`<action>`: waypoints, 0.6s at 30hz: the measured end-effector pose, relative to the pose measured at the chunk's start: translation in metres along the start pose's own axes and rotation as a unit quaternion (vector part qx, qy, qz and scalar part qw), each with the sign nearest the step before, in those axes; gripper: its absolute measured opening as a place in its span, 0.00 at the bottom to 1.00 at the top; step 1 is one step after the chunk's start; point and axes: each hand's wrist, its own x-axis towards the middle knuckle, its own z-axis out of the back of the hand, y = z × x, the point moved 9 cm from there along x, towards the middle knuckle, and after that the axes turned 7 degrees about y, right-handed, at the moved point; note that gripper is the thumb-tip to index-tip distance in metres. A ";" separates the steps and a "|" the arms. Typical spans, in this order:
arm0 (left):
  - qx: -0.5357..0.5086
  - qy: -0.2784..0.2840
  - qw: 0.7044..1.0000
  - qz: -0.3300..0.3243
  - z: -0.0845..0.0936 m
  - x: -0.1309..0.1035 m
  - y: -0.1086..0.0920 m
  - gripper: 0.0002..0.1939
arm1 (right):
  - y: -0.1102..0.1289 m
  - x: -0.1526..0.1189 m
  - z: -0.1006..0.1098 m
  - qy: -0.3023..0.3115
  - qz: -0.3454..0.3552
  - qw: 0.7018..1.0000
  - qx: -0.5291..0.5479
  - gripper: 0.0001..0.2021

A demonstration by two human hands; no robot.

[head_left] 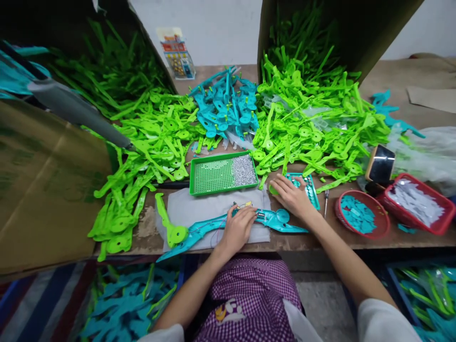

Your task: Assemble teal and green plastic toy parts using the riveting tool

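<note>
On the grey cloth point(221, 200) lies a long blue plastic shell point(206, 227), shaped like a toy gun or bow half, with thin wires and small metal parts inside. My left hand point(239, 228) is closed over its middle, fingers bent onto it. Beyond the shell's right end, my right hand point(294, 195) reaches out with fingers stretched and thumb apart. Its fingertips are by a small green piece point(273, 189) and the teal tray point(312, 194) of small parts; whether they touch is unclear. A green arm-shaped part point(175, 234) rests against the shell's left side.
A green basket point(210, 176) of small silvery pieces stands behind the cloth. Green parts point(153, 123) heap up on both sides, with blue parts point(228, 104) between. To the right are a screwdriver point(326, 202), a round red basket point(383, 221) and a red bin point(441, 223).
</note>
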 end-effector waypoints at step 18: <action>-0.025 0.015 0.999 0.027 0.010 -0.009 0.011 0.11 | 0.022 -0.037 0.029 0.110 0.044 0.984 0.135 0.23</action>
